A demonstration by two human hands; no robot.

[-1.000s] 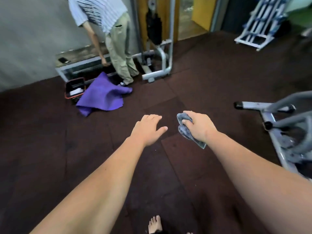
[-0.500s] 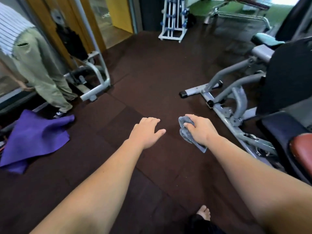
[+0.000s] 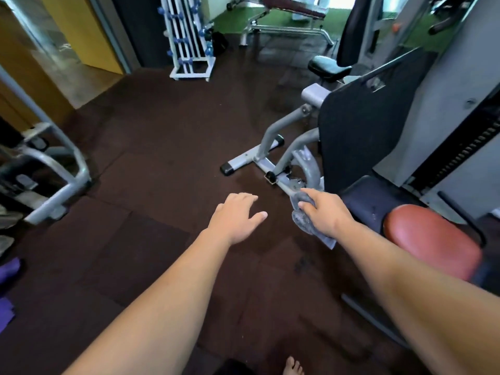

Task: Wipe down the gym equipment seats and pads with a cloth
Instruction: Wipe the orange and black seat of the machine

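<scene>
My right hand [image 3: 326,213] grips a crumpled grey cloth [image 3: 303,216] in the air, just left of a gym machine. The machine has a dark seat [image 3: 370,198], a tall black back pad [image 3: 359,125] and a red round pad [image 3: 430,239] at the right. My left hand [image 3: 236,216] hovers beside it over the floor, fingers spread and relaxed, holding nothing. Neither hand touches the machine. Another black seat [image 3: 328,66] stands farther back.
The machine's grey steel legs [image 3: 270,155] spread over the dark rubber floor ahead. A white dumbbell rack [image 3: 189,41] stands at the back, another grey frame [image 3: 54,169] at the left, a purple cloth [image 3: 8,293] at the left edge. My bare foot [image 3: 293,366] shows below.
The view has swung right: the person and the purple cloth have slid out at the left, and the machine with its red pad now fills the right. Both hands keep their pose.
</scene>
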